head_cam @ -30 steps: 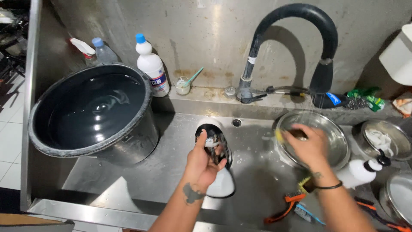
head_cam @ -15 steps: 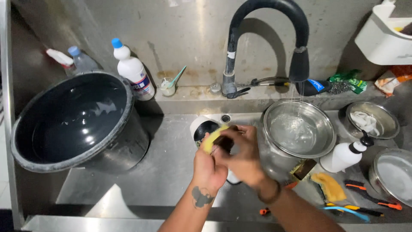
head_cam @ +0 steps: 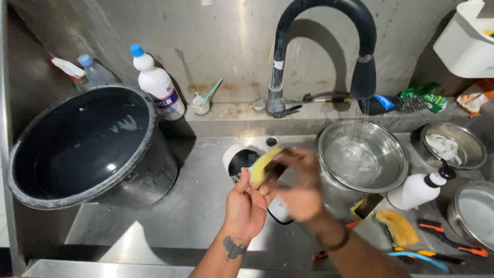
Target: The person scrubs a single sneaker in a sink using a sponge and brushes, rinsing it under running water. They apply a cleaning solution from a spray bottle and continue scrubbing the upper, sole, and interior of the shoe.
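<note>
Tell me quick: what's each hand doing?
Left hand: holding the cup.
Right hand: blurred, gripping the yellow sponge against the cup.

right hand (head_cam: pixel 301 188) blurred | cup (head_cam: pixel 242 159) partly hidden, perhaps gripped | sponge (head_cam: pixel 263 163) smeared

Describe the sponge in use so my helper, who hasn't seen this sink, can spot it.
Start at the black tap and drop to the sink floor left of the steel bowl. There the right hand presses a yellow sponge against a dark item in the left hand. It is the only sponge being held.
</note>
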